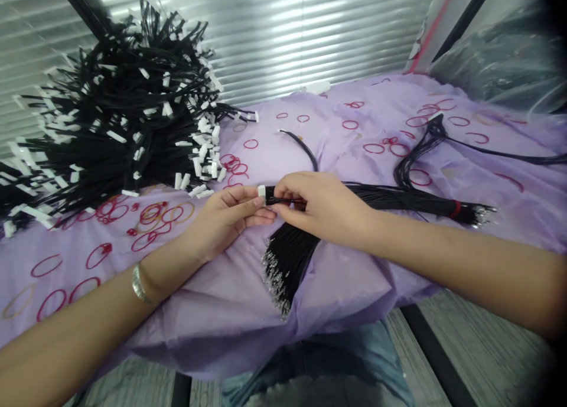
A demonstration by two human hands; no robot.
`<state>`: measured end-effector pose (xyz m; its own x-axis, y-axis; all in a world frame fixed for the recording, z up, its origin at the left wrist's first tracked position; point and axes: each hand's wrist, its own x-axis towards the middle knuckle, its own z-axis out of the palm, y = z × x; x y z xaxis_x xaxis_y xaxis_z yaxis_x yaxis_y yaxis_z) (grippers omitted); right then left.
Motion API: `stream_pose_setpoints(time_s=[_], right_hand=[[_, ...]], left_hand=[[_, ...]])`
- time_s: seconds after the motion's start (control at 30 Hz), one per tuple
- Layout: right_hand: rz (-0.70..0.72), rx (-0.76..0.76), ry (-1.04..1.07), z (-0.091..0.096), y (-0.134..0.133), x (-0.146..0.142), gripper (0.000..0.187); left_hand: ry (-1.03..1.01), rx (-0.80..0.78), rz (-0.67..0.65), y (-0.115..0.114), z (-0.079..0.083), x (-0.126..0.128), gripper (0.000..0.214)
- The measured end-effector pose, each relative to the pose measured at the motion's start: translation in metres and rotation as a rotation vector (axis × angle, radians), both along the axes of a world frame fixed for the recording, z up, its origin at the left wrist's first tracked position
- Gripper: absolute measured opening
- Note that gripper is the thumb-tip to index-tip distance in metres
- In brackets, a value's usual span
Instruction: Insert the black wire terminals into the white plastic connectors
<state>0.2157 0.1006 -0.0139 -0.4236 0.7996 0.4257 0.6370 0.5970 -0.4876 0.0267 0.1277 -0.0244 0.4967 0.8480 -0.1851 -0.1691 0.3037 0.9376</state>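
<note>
My left hand (230,217) pinches a small white connector (261,191) at the end of thin black wires (283,200). My right hand (321,206) grips those same wires just right of the connector, fingers closed. Under my right hand lies a bundle of black wires (287,259) with bare metal tips pointing at the table's front edge. A second long bundle (416,201), tied with a red band, runs off to the right. Both hands rest over the purple sheet (212,312).
A big heap of black wires with white connectors (119,123) fills the left back. Red rubber bands (150,215) are scattered over the sheet. A loose black cable (425,144) lies at right back, and another short wire (303,147) sits behind my hands. Window blinds (310,35) stand behind.
</note>
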Motion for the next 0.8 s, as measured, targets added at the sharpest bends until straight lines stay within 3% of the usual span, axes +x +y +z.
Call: stream_pose_setpoints(time_s=[0.5,0.6,0.8], right_hand=[[0.001,-0.071,0.014,0.001,0.008,0.004,0.005],[-0.013,0.054,-0.024,0.000,0.008,0.006,0.009],[0.132,0.363,-0.239,-0.001,0.010,0.010,0.023]], left_hand=[[-0.015,-0.019,-0.044,0.004,-0.002,0.000,0.010],[0.007,-0.017,-0.033,0.003,-0.001,0.000,0.012],[0.016,0.057,-0.075,0.001,0.001,0.000,0.031]])
